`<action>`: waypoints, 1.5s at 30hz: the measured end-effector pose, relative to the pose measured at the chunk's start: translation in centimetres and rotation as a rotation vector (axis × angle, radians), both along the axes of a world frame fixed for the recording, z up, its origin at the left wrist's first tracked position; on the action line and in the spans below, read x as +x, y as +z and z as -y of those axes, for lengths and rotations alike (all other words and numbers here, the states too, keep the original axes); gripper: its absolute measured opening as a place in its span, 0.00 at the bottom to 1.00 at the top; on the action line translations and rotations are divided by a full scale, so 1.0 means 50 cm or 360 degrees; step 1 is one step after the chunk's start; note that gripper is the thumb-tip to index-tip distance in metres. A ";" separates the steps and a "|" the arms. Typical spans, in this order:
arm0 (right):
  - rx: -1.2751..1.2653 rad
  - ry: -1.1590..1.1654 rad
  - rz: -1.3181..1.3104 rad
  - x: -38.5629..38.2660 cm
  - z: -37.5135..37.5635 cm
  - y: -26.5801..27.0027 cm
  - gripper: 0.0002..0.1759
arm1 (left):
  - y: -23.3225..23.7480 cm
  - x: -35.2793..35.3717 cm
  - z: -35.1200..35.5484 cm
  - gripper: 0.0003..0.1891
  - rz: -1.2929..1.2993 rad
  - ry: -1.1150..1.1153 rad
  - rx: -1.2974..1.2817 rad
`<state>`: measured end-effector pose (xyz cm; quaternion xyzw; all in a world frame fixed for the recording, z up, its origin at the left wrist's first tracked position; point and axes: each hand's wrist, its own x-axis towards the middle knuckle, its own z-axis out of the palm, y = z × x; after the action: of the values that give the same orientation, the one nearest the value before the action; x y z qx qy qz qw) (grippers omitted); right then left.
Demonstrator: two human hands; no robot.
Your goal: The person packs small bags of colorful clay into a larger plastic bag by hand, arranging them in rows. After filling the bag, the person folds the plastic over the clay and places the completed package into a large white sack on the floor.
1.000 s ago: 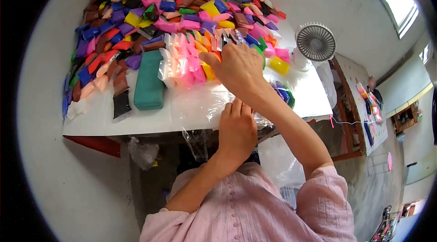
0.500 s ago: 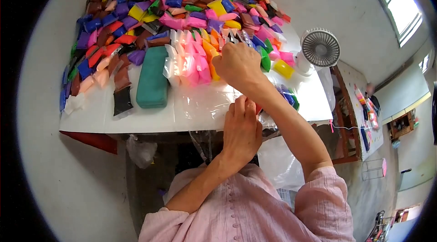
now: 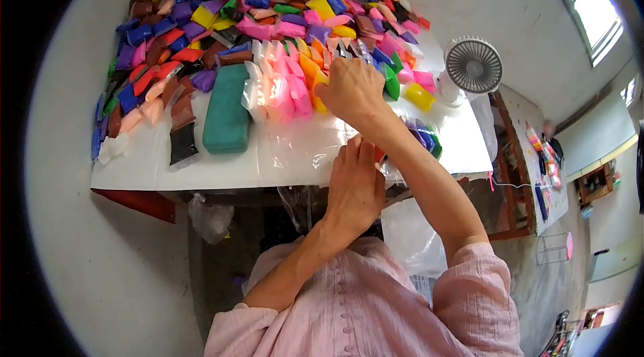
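Observation:
My right hand [image 3: 355,88] is curled over the right part of a row of upright soft packets, its fingers bent down behind the knuckles. What it grips is hidden. Beside it in the row stand orange packets [image 3: 310,78], pink packets [image 3: 292,92] and pale peach packets [image 3: 261,88] in clear wrappers. Under my right forearm, at the table's front edge, my left hand [image 3: 355,179] has its fingers bent and together against clear plastic. Whatever they hold does not show. Blue and green packets [image 3: 422,135] lie just right of my right forearm.
A green block [image 3: 227,110] stands left of the row. Behind spreads a big heap of coloured packets [image 3: 268,1] on the white table [image 3: 201,172]. A small white fan [image 3: 473,67] stands at the right. A crumpled clear bag [image 3: 210,218] hangs below the front edge.
My view has shifted slightly, and the whole table sits a little higher. Both hands keep nearly the same places and poses.

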<state>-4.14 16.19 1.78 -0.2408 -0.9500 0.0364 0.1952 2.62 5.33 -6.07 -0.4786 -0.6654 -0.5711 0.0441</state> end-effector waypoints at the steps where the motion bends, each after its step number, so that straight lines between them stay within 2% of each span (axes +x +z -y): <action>1: 0.0002 0.0019 0.0006 0.001 -0.002 0.002 0.18 | -0.001 -0.002 -0.001 0.15 0.0014 -0.0005 0.0009; 2: 0.0003 0.0036 0.0014 0.003 -0.004 0.002 0.18 | -0.001 -0.003 -0.001 0.15 0.0029 -0.0012 0.0017; 5: 0.0008 0.0087 -0.0038 0.012 -0.004 0.004 0.19 | 0.000 -0.007 0.003 0.26 0.0030 -0.0057 -0.0015; 8: 0.0039 -0.0023 -0.0091 0.035 0.010 0.028 0.20 | -0.010 -0.012 0.008 0.31 0.0055 -0.0142 0.0076; 11: 0.0009 -0.0151 -0.0373 0.096 0.032 0.070 0.19 | 0.011 -0.004 0.012 0.30 0.0198 -0.0079 0.0030; 12: -0.0130 -0.0103 -0.0533 0.126 0.035 0.079 0.18 | 0.017 -0.004 0.014 0.31 0.0310 -0.0104 -0.0094; 14: -0.0411 -0.0005 -0.0854 0.191 0.045 0.083 0.17 | 0.005 -0.009 0.010 0.32 0.0297 -0.0129 -0.0018; 15: -0.0676 0.0145 -0.1171 0.213 0.049 0.061 0.17 | -0.001 -0.011 0.007 0.33 0.0288 -0.0141 0.0019; 16: -0.0890 0.0087 -0.1186 0.240 0.067 0.059 0.15 | -0.003 -0.009 0.001 0.28 0.0166 -0.0033 0.0130; 18: -0.1238 0.0070 -0.1253 0.276 0.096 0.035 0.14 | 0.013 -0.015 0.015 0.25 0.0216 -0.0145 -0.0094; 19: -0.1373 0.0111 -0.1306 0.284 0.102 0.011 0.13 | 0.011 -0.017 0.018 0.24 0.0181 -0.0155 -0.0073; 20: -0.1329 0.0074 -0.1211 0.293 0.104 -0.002 0.13 | 0.008 -0.019 0.021 0.24 0.0146 -0.0165 -0.0053; 22: -0.1419 0.0018 -0.1313 0.295 0.108 -0.014 0.13 | 0.004 -0.026 0.022 0.24 0.0117 -0.0144 -0.0060; 24: -0.1469 0.0034 -0.1415 0.293 0.105 -0.033 0.14 | 0.007 -0.022 0.022 0.22 0.0332 -0.0143 0.0002; 25: -0.1445 0.0038 -0.1414 0.292 0.105 -0.043 0.14 | 0.009 -0.020 0.022 0.21 0.0439 -0.0140 0.0040; 27: -0.1393 0.0053 -0.1411 0.289 0.103 -0.063 0.14 | 0.000 -0.026 0.019 0.29 0.0671 -0.0223 0.0147; 28: -0.1310 -0.0001 -0.1366 0.288 0.097 -0.081 0.14 | -0.002 -0.030 0.020 0.36 0.0631 -0.0245 0.0106; 34: -0.0947 -0.0064 -0.1467 0.287 0.099 -0.123 0.16 | 0.010 -0.029 0.015 0.32 0.0728 -0.0160 0.0187; 37: -0.0504 -0.0102 -0.1306 0.290 0.110 -0.120 0.17 | 0.023 -0.019 0.026 0.31 0.0687 -0.0126 0.0128; 43: -0.0129 -0.0108 -0.1208 0.281 0.118 -0.168 0.22 | -0.003 -0.017 0.027 0.25 0.0026 0.0397 0.0065; 45: -0.0044 -0.0175 -0.1190 0.281 0.128 -0.169 0.20 | 0.000 -0.005 0.025 0.21 0.0260 0.0354 0.0124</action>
<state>9.90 9.80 -6.69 -0.2643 -0.7982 0.1239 0.5269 2.38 4.07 -6.07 -0.3517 -0.6931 -0.6251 0.0714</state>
